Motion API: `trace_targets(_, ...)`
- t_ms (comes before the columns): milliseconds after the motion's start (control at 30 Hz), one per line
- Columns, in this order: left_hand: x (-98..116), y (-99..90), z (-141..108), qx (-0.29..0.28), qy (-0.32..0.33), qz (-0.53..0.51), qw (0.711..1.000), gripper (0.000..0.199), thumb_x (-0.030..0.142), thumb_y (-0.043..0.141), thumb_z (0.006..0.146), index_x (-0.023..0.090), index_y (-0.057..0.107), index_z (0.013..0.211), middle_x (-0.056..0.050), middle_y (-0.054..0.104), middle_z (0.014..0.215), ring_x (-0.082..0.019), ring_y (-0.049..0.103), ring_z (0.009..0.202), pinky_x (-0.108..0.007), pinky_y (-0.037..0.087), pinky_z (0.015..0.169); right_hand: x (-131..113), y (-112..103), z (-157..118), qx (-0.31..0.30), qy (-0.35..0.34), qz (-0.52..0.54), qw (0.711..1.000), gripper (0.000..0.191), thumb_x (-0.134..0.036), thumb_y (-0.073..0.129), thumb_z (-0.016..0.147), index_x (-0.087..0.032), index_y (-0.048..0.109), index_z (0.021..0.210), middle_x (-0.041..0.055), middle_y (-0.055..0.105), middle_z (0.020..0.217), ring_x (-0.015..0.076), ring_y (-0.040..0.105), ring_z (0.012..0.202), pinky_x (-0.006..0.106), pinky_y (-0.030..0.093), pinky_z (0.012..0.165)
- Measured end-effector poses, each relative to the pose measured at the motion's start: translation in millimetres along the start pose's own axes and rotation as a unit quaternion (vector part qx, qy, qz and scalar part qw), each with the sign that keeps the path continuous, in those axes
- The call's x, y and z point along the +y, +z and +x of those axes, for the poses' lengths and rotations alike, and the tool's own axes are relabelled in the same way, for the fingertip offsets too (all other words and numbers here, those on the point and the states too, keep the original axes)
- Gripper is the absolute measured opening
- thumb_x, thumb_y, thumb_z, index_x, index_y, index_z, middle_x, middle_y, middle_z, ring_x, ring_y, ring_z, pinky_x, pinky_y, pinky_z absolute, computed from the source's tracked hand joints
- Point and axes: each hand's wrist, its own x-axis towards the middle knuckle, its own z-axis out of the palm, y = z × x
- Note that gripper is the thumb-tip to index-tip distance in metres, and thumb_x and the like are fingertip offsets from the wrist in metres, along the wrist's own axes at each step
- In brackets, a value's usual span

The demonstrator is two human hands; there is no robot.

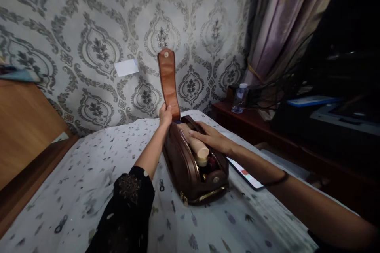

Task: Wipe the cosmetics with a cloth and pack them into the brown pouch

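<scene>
A dark brown leather toiletry bag point(181, 162) stands unzipped on the bed, with gold zippers along its opening and low on its near end. From its far end a lighter brown strap flap point(168, 79) with a round snap rises upright. My left hand point(165, 114) is closed round the flap's base. A beige bottle point(199, 148) lies lengthwise in the opening, above other items too dark to name. My right hand point(212, 137) reaches over the bag's right side, fingers stretched out, its thumb touching the bottle. Some of its fingertips are hidden.
A phone point(246, 174) with a lit screen lies right of the bag on the patterned bedsheet point(118, 158). A clear bottle point(240, 99) stands on the dark red ledge point(221, 108). Patterned wallpaper lies behind, a wooden panel point(26, 122) at left.
</scene>
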Motion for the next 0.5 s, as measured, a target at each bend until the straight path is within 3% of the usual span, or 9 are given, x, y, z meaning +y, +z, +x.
trace_targets(100, -5, -11.0, -13, -0.039, 0.005, 0.053, 0.998, 0.040, 0.038, 0.042, 0.099, 0.016, 0.061, 0.126, -0.009, 0.072, 0.118, -0.024, 0.066, 0.112, -0.037, 0.051, 0.099, 1, 0, 0, -0.011, -0.010, 0.008, 1.000, 0.053, -0.048, 0.063, 0.088, -0.019, 0.058, 0.131, 0.0085, 0.066, 0.132, 0.0318, 0.060, 0.123, 0.049, 0.044, 0.110)
trace_targets(233, -34, -51.6, -55, -0.121, -0.009, 0.161, 0.980, 0.047, 0.034, 0.027, 0.104, 0.020, 0.051, 0.142, -0.010, 0.060, 0.142, -0.024, 0.054, 0.133, -0.043, 0.043, 0.110, 2, -2, -2, 0.000, 0.003, 0.004, 1.000, 0.053, -0.047, 0.063, 0.087, -0.019, 0.057, 0.132, 0.0096, 0.063, 0.137, 0.0314, 0.057, 0.128, 0.049, 0.040, 0.114)
trace_targets(333, -67, -72.8, -73, -0.191, -0.046, 0.276, 0.941, 0.039, 0.037, 0.048, 0.100, 0.022, 0.059, 0.134, -0.011, 0.058, 0.144, -0.030, 0.045, 0.140, -0.057, 0.028, 0.119, 5, -1, -2, 0.008, 0.014, 0.007, 1.000, 0.057, -0.049, 0.064, 0.085, -0.020, 0.057, 0.133, 0.0093, 0.063, 0.138, 0.0323, 0.055, 0.130, 0.050, 0.039, 0.115)
trace_targets(400, -87, -74.8, -66, -0.225, -0.060, 0.342, 0.911, 0.041, 0.037, 0.061, 0.095, 0.020, 0.059, 0.133, -0.012, 0.053, 0.147, -0.032, 0.043, 0.140, -0.062, 0.027, 0.118, 7, 0, -2, 0.005, 0.013, 0.013, 1.000, 0.059, -0.051, 0.064, 0.084, -0.021, 0.056, 0.134, 0.0089, 0.063, 0.139, 0.0325, 0.055, 0.130, 0.051, 0.039, 0.115)
trace_targets(500, -103, -66.3, -38, -0.250, -0.068, 0.412, 0.874, 0.044, 0.035, 0.064, 0.094, 0.019, 0.057, 0.134, -0.012, 0.048, 0.149, -0.032, 0.046, 0.137, -0.061, 0.036, 0.113, 9, 0, -3, -0.004, 0.009, 0.023, 1.000, 0.060, -0.053, 0.062, 0.086, -0.024, 0.054, 0.137, 0.0075, 0.061, 0.141, 0.0310, 0.055, 0.131, 0.050, 0.038, 0.116)
